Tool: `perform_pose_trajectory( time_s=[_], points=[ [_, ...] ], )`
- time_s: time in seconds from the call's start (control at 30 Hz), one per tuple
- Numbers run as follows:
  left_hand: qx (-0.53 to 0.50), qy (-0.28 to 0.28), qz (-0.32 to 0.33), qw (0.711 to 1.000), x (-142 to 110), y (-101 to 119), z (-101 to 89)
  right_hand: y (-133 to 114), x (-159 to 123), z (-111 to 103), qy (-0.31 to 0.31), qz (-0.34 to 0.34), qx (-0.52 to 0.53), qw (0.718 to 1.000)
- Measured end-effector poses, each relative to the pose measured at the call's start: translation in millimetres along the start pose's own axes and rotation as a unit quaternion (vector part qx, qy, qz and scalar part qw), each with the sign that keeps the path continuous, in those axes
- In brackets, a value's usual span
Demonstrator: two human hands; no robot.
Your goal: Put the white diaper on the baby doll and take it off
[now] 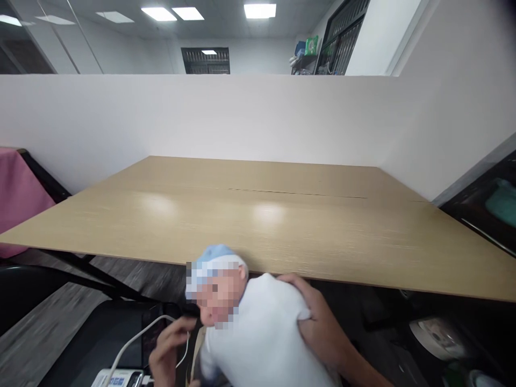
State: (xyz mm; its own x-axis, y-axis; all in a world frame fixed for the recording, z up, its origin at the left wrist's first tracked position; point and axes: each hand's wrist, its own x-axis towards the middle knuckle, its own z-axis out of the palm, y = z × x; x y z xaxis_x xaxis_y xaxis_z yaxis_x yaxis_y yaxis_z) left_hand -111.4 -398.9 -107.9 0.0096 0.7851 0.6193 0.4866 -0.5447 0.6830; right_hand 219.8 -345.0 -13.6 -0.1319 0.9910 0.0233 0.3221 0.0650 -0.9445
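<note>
A baby-like doll [262,333] in white clothing and a light blue cap [213,255] lies below the near edge of the wooden table [282,226]. My right hand [318,317] is closed on the white garment at the doll's side. My left hand [167,349] sits low beside the doll's head with its fingers curled. A white cable [133,338] loops across those fingers.
A white partition wall [242,113] stands behind the table. There is pink fabric [16,193] at the far left, a dark chair [24,290] at the lower left, and dark shelving with a teal item [502,201] at the right. A small white device [116,379] lies at the bottom edge.
</note>
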Motion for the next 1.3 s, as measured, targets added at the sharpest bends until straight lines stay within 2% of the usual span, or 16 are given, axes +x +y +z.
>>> perform_pose_trajectory(
  time_s=[0.07, 0.13, 0.2, 0.27, 0.37, 0.47, 0.57, 0.77, 0.97, 1.13, 1.3],
  points=[
    [0.023, -0.112, -0.044, 0.992, 22, 10, 4.3, -1, -4, -15, 0.050, 0.020, 0.038, 0.998],
    [0.035, -0.242, -0.073, 0.967, 55, 23, 14.8, -1, -2, -29, 0.095, 0.033, 0.052, 0.994],
    [0.017, -0.309, -0.106, 0.945, 91, 35, 27.6, -1, 4, -46, 0.131, 0.034, 0.039, 0.990],
    [0.007, -0.336, -0.121, 0.934, 126, 42, 40.0, 1, 13, -66, 0.152, 0.024, -0.019, 0.988],
    [-0.003, -0.362, -0.100, 0.927, 168, 40, 55.5, 8, 24, -98, 0.148, 0.018, -0.213, 0.966],
    [-0.015, -0.384, -0.086, 0.919, 198, 28, 68.8, 24, 32, -126, 0.095, 0.040, -0.372, 0.923],
    [-0.014, -0.411, -0.080, 0.908, 217, 15, 80.4, 45, 37, -143, 0.049, 0.043, -0.407, 0.911],
    [0.114, -0.426, -0.077, 0.894, 236, -7, 88.3, 77, 39, -152, 0.059, 0.034, -0.411, 0.909],
    [0.219, -0.379, -0.031, 0.899, 243, -32, 85.1, 101, 52, -152, 0.093, 0.017, -0.404, 0.910],
    [0.228, -0.335, 0.015, 0.914, 256, -67, 98.0, 122, 88, -157, 0.093, -0.026, -0.383, 0.919],
    [0.228, -0.310, 0.068, 0.921, 288, -109, 118.1, 138, 142, -165, 0.096, -0.054, -0.366, 0.924]
  ],
)
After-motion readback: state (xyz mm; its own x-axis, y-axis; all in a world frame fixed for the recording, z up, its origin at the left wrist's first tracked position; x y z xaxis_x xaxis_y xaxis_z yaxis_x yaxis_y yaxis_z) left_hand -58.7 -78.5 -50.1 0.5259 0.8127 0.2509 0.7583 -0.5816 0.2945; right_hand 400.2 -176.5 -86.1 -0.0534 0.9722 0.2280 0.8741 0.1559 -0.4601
